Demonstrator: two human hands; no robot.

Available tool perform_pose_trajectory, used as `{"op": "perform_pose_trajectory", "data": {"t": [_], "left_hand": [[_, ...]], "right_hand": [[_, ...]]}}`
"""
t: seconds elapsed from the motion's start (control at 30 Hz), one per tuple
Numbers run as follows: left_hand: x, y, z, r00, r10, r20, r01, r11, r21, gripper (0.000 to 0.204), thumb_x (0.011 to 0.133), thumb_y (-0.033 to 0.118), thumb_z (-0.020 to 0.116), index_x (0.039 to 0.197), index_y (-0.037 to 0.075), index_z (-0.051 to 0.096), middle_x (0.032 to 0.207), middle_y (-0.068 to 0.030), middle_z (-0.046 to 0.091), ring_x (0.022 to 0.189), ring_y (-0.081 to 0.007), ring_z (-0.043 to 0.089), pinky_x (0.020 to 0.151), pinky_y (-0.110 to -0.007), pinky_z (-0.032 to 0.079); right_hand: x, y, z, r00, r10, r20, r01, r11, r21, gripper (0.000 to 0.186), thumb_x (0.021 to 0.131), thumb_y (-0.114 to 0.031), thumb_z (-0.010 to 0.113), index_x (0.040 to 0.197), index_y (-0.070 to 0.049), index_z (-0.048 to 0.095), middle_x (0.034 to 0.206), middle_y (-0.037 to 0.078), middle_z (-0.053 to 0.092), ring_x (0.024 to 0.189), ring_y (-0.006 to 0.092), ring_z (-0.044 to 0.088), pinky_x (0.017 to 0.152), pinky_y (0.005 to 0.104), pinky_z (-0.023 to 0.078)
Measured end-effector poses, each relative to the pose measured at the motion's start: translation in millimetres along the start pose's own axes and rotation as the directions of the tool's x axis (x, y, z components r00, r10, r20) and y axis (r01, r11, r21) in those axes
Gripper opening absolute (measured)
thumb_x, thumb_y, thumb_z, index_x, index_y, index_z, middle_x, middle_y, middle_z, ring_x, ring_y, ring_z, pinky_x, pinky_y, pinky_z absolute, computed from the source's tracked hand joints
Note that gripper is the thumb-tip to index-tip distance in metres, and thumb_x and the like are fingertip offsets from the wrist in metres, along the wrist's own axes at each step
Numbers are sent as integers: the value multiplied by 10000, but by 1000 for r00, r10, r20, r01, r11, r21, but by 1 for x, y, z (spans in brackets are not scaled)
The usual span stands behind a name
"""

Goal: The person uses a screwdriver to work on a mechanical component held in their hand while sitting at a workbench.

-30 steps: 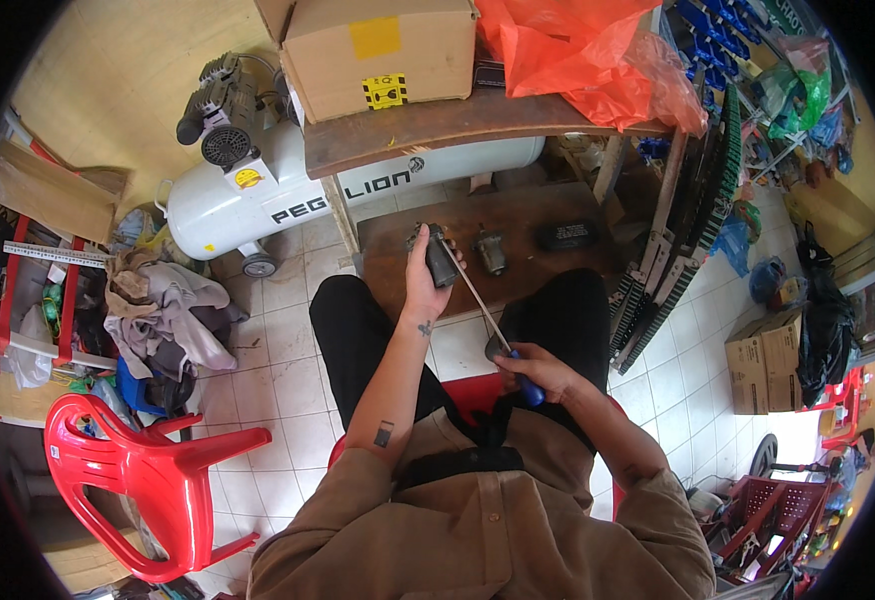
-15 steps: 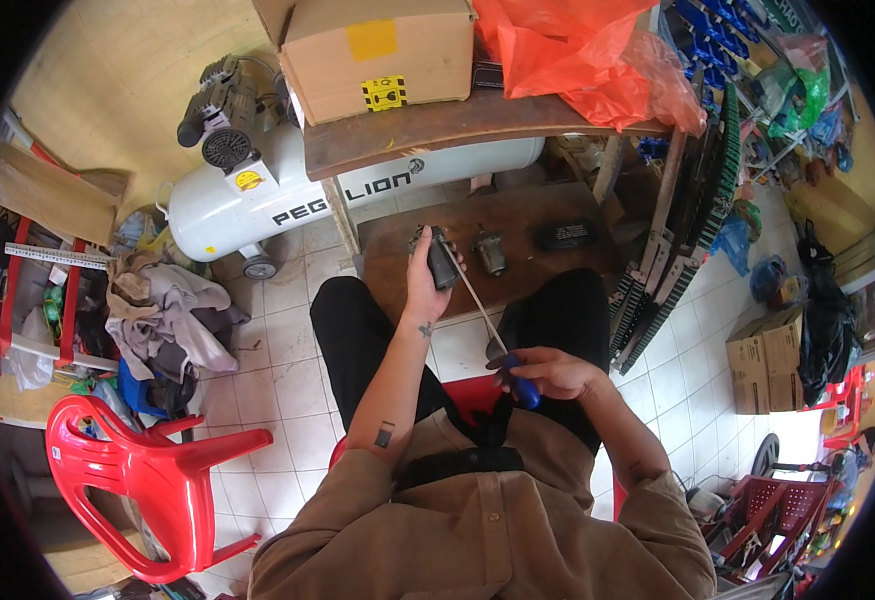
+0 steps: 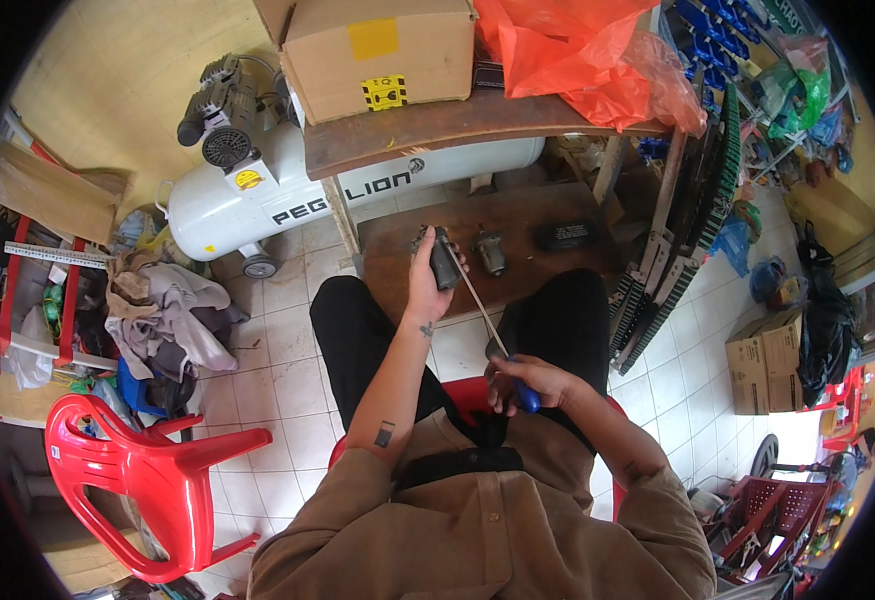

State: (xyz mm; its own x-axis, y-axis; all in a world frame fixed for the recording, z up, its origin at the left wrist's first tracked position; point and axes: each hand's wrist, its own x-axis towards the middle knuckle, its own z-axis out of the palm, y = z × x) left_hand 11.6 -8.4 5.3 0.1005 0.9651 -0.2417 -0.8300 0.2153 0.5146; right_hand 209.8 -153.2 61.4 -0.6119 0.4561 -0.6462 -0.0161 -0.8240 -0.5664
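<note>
My left hand is wrapped round a dark grey tool housing, held upright above the low brown wooden shelf. In my right hand is a long screwdriver with a blue handle. Its thin shaft slants up and left, and its tip reaches the side of the housing. Whether the tip sits in a screw is too small to tell. Beyond my knees, a metal motor-like part rests on the shelf, and right of it lies a black oval object.
A wooden table with a cardboard box and orange plastic bag stands in front. Behind it is a white air compressor. A red plastic chair is at left; black slatted panels lean at right.
The fingers of my right hand have shifted round the screwdriver handle, with some now curled lower and to the left. My left hand and the housing have stayed nearly still.
</note>
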Motion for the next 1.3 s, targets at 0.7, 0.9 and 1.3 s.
{"op": "perform_pose_trajectory", "data": {"t": [0.7, 0.9, 1.3], "left_hand": [[1, -1, 1, 1000, -17, 20, 19, 998, -65, 317, 929, 417, 660, 988, 115, 586, 786, -84, 630, 683, -219, 633, 617, -362, 529], [-2, -5, 3, 1000, -17, 6, 17, 1000, 3, 312, 923, 404, 672, 977, 110, 583, 787, -85, 634, 669, -223, 638, 599, -368, 538], [-1, -4, 3, 1000, -21, -1, 21, 1000, -19, 327, 917, 417, 673, 972, 111, 573, 797, -91, 630, 678, -228, 637, 600, -371, 538]], "right_hand": [[23, 24, -32, 984, -172, -44, 172, 985, -11, 340, 944, -343, 674, 991, -22, 573, 794, 82, 618, 712, 190, 632, 674, 327, 538], [3, 1, 10, 994, 57, 94, -78, 967, 241, 472, 986, -514, 508, 1005, -48, 583, 733, 55, 541, 656, 198, 566, 590, 285, 478], [-8, -1, -22, 945, -165, 284, 73, 949, 306, 366, 958, -249, 568, 1216, 5, 519, 956, 146, 592, 885, 225, 590, 783, 322, 498]]}}
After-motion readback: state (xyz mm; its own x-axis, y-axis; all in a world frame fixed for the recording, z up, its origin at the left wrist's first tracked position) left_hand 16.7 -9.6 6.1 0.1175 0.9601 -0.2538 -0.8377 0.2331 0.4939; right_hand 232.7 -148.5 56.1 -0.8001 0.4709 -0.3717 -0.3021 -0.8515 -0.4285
